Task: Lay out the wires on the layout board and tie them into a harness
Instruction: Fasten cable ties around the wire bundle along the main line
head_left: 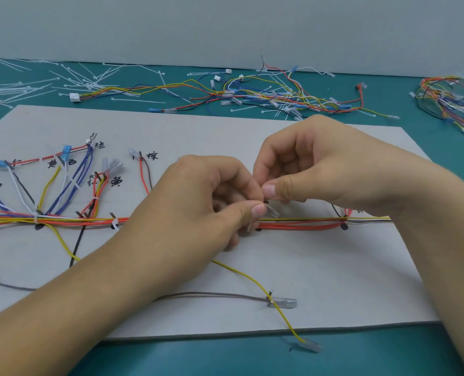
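A grey layout board [306, 267] lies on the teal table, with handwritten labels and small pegs. A bundle of red, yellow, blue and white wires [301, 222] runs across it from left to right, with branches fanning up at the left. White cable ties [115, 223] bind the bundle in places. Over the middle of the bundle, my left hand [212, 196] and my right hand [315, 169] meet. Both pinch a small clear-sleeved terminal [272, 212] between thumb and forefinger. A loose yellow wire [255, 280] and a grey wire [212, 294] trail toward the board's front edge.
Loose white cable ties [71, 77] are scattered at the back left of the table. A tangle of spare wires with connectors [266, 96] lies behind the board. Another wire bundle [453, 101] sits at the far right. A grey wall stands behind the table.
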Available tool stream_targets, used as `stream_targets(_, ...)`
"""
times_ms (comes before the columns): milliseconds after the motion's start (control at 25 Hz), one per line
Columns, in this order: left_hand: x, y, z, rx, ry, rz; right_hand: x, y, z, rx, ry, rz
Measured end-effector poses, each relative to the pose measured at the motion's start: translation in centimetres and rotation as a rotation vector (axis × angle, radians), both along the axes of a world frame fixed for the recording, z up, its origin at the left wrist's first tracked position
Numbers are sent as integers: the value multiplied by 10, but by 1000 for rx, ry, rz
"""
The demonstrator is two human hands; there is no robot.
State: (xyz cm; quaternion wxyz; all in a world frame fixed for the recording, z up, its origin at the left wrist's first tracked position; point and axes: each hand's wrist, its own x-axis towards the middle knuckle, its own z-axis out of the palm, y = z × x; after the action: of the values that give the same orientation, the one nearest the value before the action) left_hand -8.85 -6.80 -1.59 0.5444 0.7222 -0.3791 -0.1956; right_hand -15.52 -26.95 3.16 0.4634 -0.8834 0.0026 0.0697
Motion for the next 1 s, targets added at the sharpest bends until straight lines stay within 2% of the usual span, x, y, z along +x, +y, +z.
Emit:
stream_targets(240,2,-1,-1,-15,60,21,-2,-4,1,55,38,18)
stream_targets(1000,2,-2,1,6,-10,14,1,3,-3,39,33,-15)
